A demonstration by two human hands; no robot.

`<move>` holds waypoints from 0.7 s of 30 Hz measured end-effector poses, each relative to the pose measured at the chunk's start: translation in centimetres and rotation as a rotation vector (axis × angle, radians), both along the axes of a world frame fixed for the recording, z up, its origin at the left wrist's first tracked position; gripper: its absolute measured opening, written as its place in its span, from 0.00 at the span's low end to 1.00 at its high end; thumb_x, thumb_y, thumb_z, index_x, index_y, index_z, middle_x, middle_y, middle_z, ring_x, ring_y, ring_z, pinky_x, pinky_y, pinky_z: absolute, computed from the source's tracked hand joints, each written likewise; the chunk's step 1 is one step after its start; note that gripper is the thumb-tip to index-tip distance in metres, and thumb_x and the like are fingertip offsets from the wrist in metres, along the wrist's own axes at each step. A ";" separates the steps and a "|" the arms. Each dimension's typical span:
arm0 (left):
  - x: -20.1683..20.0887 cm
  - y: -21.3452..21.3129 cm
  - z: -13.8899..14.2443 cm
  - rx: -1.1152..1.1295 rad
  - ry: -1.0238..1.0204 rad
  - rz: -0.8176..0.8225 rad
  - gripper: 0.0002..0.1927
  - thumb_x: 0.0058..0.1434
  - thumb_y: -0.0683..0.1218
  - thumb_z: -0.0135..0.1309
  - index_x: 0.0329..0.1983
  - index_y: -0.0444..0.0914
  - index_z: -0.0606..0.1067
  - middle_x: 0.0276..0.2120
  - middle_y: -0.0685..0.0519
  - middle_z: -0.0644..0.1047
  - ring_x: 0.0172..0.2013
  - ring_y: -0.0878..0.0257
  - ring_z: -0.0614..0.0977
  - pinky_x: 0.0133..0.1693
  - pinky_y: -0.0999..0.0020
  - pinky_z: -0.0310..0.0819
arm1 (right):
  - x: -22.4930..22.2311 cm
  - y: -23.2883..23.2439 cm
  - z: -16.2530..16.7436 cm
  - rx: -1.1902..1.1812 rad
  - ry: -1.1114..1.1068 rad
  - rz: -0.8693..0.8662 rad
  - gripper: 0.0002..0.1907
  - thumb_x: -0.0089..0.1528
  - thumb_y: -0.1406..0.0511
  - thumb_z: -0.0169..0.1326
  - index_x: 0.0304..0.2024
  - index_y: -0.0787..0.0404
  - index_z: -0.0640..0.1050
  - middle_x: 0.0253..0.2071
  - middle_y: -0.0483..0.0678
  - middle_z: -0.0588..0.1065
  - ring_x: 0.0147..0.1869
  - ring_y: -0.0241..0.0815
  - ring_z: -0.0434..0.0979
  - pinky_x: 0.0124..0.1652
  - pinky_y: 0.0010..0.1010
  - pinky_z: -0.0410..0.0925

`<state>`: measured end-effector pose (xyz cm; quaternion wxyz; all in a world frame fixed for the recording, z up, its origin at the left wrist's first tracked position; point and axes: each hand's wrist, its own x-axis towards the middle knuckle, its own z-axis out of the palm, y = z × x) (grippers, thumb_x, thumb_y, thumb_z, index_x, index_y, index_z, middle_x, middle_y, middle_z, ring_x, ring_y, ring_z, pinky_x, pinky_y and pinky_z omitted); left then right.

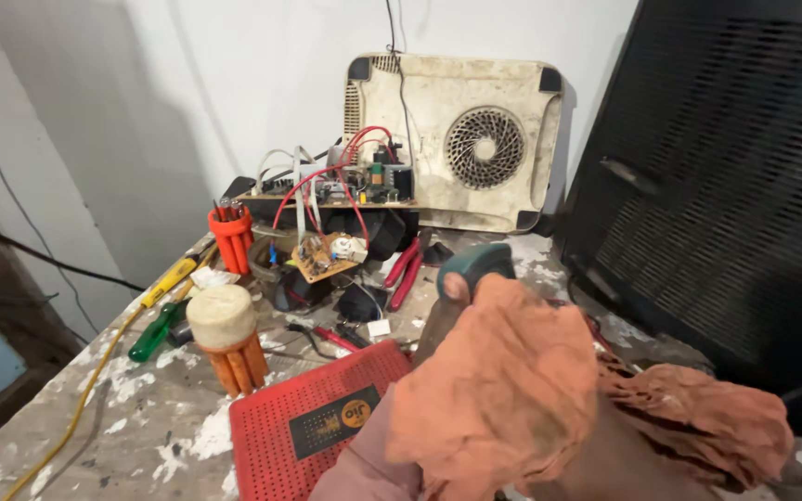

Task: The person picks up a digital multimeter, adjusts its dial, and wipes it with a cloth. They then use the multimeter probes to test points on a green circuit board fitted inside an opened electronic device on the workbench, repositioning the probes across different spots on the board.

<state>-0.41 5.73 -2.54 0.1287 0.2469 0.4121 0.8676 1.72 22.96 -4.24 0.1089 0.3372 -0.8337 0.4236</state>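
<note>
Rightmost and largest, a black slatted panel (726, 186) stands at the edge of the paint-spattered table (141, 408). Against the back wall leans a grimy white appliance casing (457, 139) with a round fan grille, and before it an opened circuit assembly (336, 186) trails red wires. A red perforated box (299, 417) lies flat near the front edge. An orange rag (512, 390) drapes over both hands, hiding most of them. The left hand (452, 292) has its grip closed round the teal-capped handle of a tool (475, 264), thumb showing, held above the table. The right hand lies under the rag; whether its grip is open or closed cannot be told. As for progress, the board remains exposed and unassembled. Smaller still: a cream-topped orange cylinder (225, 334), an orange holder (231, 237), screwdrivers (169, 306).
</note>
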 end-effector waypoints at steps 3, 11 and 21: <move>-0.7 0.2 0.0 0.008 0.010 0.031 0.39 0.65 0.66 0.48 0.68 0.33 0.67 0.57 0.47 0.76 0.56 0.59 0.79 0.56 0.63 0.75 | 0.1 0.9 0.0 0.050 -0.003 -0.044 0.10 0.63 0.70 0.51 0.46 0.66 0.77 0.46 0.55 0.78 0.50 0.50 0.78 0.49 0.35 0.71; -0.9 -0.4 0.0 -0.014 0.033 0.112 0.40 0.64 0.68 0.47 0.67 0.33 0.68 0.57 0.48 0.76 0.55 0.59 0.79 0.56 0.64 0.75 | 0.5 0.7 -0.5 0.037 0.008 -0.040 0.12 0.62 0.69 0.51 0.47 0.67 0.77 0.46 0.56 0.79 0.51 0.51 0.79 0.49 0.37 0.71; -0.2 -1.1 0.5 -0.029 0.087 0.253 0.42 0.64 0.71 0.45 0.66 0.34 0.69 0.56 0.49 0.76 0.54 0.61 0.79 0.55 0.65 0.75 | -2.3 2.0 0.7 -0.014 0.302 -0.016 0.14 0.59 0.69 0.50 0.46 0.67 0.77 0.47 0.55 0.79 0.52 0.51 0.78 0.49 0.37 0.70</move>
